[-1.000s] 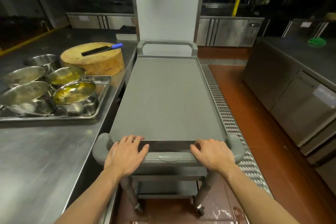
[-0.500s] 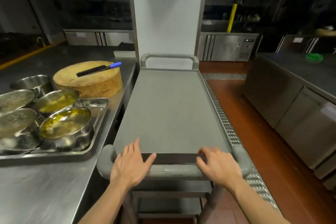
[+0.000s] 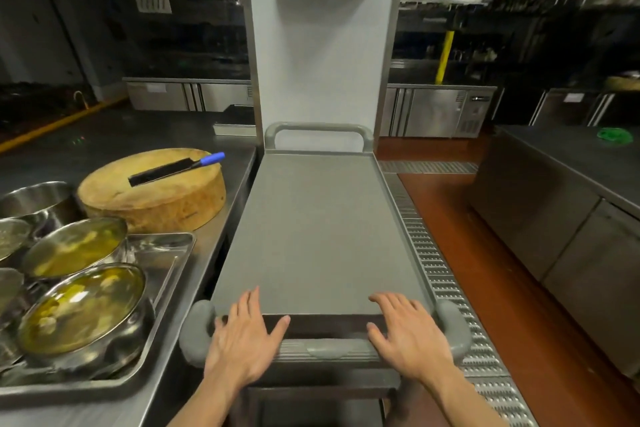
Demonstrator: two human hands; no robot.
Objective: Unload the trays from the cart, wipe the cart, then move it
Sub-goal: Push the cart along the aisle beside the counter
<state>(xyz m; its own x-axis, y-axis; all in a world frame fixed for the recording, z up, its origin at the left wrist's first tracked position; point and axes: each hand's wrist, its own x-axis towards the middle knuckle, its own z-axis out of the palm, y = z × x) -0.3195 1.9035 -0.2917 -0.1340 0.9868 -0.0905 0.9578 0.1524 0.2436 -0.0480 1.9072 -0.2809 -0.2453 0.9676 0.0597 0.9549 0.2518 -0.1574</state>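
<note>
Head view, looking forward and down. The grey cart [image 3: 318, 236] stands lengthwise in the middle, its flat top bare, its far handle [image 3: 318, 130] close before a white column [image 3: 322, 52] that carries four coloured lamps near the upper edge. The near handle [image 3: 325, 350], a ribbed bar with rounded ends, lies under both hands. The left hand [image 3: 242, 343] rests on the bar with fingers straight and spread, the tips reaching the rim of the cart top; the grip is apart, curled round nothing. The right hand [image 3: 408, 340] likewise lies flat, fingers loosely extended over the bar; its grip is apart as well. Both forearms are cut off by the lower edge.

The cart's lower shelves and legs are largely hidden beneath the top and the hands; wheels cannot be made out.

To the left, a steel surface [image 3: 114, 142] carries a tray [image 3: 166, 274] holding metal bowls [image 3: 83, 308] of yellowish liquid, partly cut off by the left edge. Beyond the tray is a round wooden chopping block [image 3: 156, 198] with a blue-handled knife [image 3: 176, 168] lying on it.

To the right, a floor drain grating [image 3: 436, 270] runs beside the cart over red floor [image 3: 502, 305]. A green object [image 3: 614, 134] on the far right counter is too blurred to identify. The background shelving is dark and indistinct.
</note>
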